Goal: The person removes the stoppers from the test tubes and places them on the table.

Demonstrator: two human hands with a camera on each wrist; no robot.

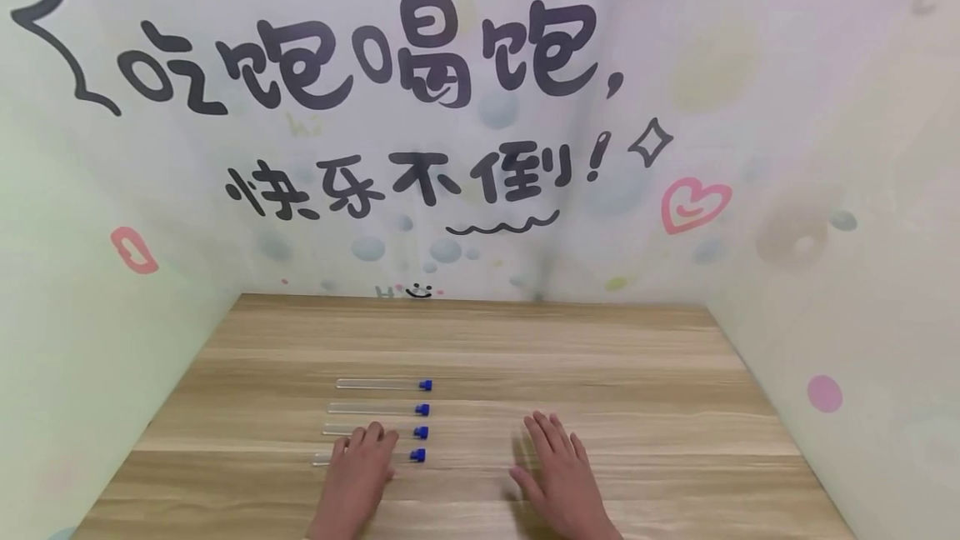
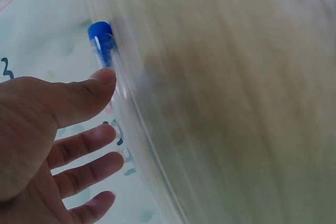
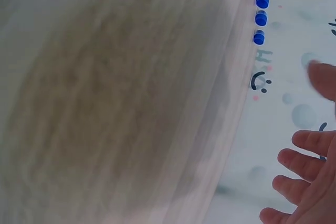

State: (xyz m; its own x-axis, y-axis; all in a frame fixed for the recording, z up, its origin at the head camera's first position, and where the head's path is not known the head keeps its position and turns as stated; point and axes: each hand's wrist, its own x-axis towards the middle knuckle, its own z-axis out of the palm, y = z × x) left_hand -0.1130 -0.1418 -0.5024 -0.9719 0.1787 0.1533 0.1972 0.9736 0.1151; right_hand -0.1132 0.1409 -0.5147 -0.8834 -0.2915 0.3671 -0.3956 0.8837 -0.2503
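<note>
Several clear test tubes with blue caps lie in parallel on the wooden table, caps toward the right. My left hand (image 1: 357,473) is over the two nearest, the front test tube (image 1: 417,456) and the one behind it (image 1: 422,432), and covers their middles. In the left wrist view, thumb and fingers are spread apart, the thumb tip overlapping a test tube (image 2: 100,31) just below its cap. Farther right, my right hand (image 1: 558,477) hovers with its fingers extended, holding nothing. Its wrist view shows the blue caps (image 3: 262,0) in a line beyond the fingertips.
Two more test tubes, one at the far end (image 1: 378,384) and one in front of it (image 1: 375,408), lie beyond my left fingertips. The wood-grain table (image 1: 637,373) is bounded by a printed back wall (image 1: 480,265) and plain pale side walls.
</note>
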